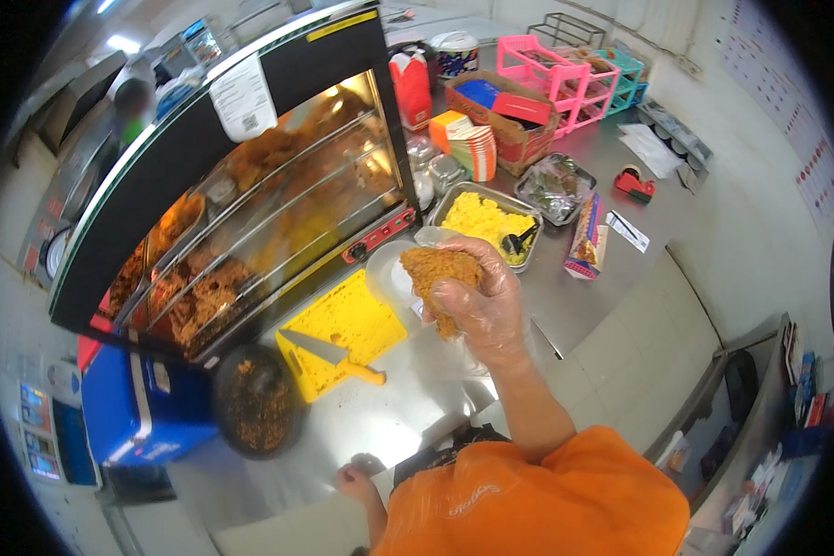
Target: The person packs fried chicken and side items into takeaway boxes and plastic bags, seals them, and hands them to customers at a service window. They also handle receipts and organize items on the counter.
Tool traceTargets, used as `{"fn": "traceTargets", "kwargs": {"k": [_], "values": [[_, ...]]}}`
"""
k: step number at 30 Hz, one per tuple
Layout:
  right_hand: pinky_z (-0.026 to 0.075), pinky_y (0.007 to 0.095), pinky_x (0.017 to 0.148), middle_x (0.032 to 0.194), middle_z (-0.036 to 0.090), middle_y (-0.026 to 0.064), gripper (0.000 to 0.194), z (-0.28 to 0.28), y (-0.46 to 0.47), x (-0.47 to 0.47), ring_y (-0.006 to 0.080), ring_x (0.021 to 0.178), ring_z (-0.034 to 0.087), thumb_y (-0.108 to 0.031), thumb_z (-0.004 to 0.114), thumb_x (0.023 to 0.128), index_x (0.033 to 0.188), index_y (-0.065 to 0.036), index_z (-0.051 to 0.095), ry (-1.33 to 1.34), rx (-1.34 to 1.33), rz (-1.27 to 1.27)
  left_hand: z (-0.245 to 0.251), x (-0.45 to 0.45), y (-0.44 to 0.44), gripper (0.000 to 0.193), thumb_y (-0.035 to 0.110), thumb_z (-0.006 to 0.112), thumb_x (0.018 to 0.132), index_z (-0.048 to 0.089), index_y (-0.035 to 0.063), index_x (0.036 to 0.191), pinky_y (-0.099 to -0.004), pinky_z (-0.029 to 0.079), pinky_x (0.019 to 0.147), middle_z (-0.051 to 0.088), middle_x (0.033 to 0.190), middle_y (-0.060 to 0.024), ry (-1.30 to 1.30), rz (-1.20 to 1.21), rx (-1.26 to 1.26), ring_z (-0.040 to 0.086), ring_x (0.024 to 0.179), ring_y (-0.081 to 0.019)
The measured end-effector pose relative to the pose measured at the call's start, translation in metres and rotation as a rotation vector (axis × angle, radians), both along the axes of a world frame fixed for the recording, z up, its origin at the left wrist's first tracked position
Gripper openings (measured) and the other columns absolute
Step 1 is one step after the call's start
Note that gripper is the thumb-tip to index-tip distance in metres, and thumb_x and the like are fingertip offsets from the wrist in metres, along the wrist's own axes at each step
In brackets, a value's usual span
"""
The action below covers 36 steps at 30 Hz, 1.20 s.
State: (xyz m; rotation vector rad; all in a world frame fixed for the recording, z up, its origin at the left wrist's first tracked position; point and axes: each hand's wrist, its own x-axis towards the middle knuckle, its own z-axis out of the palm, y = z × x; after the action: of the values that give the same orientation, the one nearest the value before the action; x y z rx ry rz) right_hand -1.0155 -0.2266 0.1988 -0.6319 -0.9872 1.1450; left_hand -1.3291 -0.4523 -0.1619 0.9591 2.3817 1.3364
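In a clear plastic glove, my right hand (pixel 483 299) grips a piece of breaded fried chicken (pixel 441 278) above the steel counter. Low in the view, my bare left hand (pixel 353 481) is at the counter's near edge; its fingers look curled, but their inner side is hidden. A knife (pixel 330 354) with a yellow handle lies on a crumb-strewn yellow cutting board (pixel 368 313). Behind the chicken is a round translucent container (pixel 389 274), partly hidden. Beyond my right hand, a metal tray (pixel 532 258) holds yellow rice and a black scoop (pixel 520 240).
A heated glass display cabinet (pixel 306 278) with fried food stands at left. Near it are a black round pan (pixel 257 403) with crumbs and a blue cooler box (pixel 146 403). Farther back are a cardboard box (pixel 521 149), pink racks (pixel 577 90) and a red tape dispenser (pixel 634 185).
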Motion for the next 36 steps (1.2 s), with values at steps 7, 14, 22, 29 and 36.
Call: {"fn": "traceTargets", "kwargs": {"k": [7,14,22,29,36], "values": [[0.052,0.0335,0.073,0.109,0.064,0.0101,0.045,0.031,-0.011,0.037,0.0153,0.087,0.062,-0.031,0.071,0.09,0.125,-0.007,0.056,-0.238,0.293,-0.457,0.003,-0.003,-0.005,0.018,0.008,0.051,0.089,0.064,-0.0026,0.094,-0.0386,0.052,0.078,0.068,0.088,-0.0169,-0.067,-0.113,-0.148,0.064,0.082,-0.029],[0.048,0.0299,0.059,0.093,0.057,0.0068,0.063,0.079,-0.038,0.084,0.015,0.075,0.058,-0.061,0.043,0.098,0.132,-0.009,0.05,0.966,0.207,0.111,-0.04,-0.005,0.004,0.022,0.014,0.053,0.092,0.064,-0.0046,0.088,-0.035,0.051,0.047,0.068,0.074,-0.016,-0.415,-0.391,0.096,0.062,0.058,-0.0237],[0.054,0.0362,0.088,0.12,0.057,0.0125,0.068,0.094,-0.055,0.164,0.0206,0.103,0.062,-0.034,0.081,0.083,0.131,0.001,0.047,-0.762,0.717,-1.498,-0.012,0.041,0.039,0.033,0.032,0.059,0.083,0.067,-0.0006,0.08,-0.0461,0.052,0.065,0.066,0.073,-0.0187,-0.3,-0.425,0.03,0.06,0.066,-0.0345],[0.053,0.0358,0.094,0.126,0.053,0.0159,0.075,0.094,-0.059,0.293,0.0243,0.11,0.061,-0.03,0.086,0.077,0.132,0.002,0.045,-0.786,0.851,-1.404,-0.011,0.176,0.09,0.034,0.03,0.057,0.086,0.071,-0.0005,0.088,-0.0464,0.053,0.074,0.068,0.079,-0.0213,-0.003,-0.607,-0.046,0.062,0.073,-0.0355],[0.056,0.0327,0.063,0.105,0.06,0.0144,0.062,0.112,-0.062,0.433,0.0212,0.083,0.064,-0.047,0.067,0.09,0.126,0.0,0.048,-0.383,0.607,-1.053,0.002,0.397,0.142,0.013,-0.001,0.053,0.082,0.066,-0.0021,0.082,-0.0354,0.051,0.071,0.066,0.077,-0.015,-0.047,-0.979,-0.024,0.065,0.074,-0.0269]]}}
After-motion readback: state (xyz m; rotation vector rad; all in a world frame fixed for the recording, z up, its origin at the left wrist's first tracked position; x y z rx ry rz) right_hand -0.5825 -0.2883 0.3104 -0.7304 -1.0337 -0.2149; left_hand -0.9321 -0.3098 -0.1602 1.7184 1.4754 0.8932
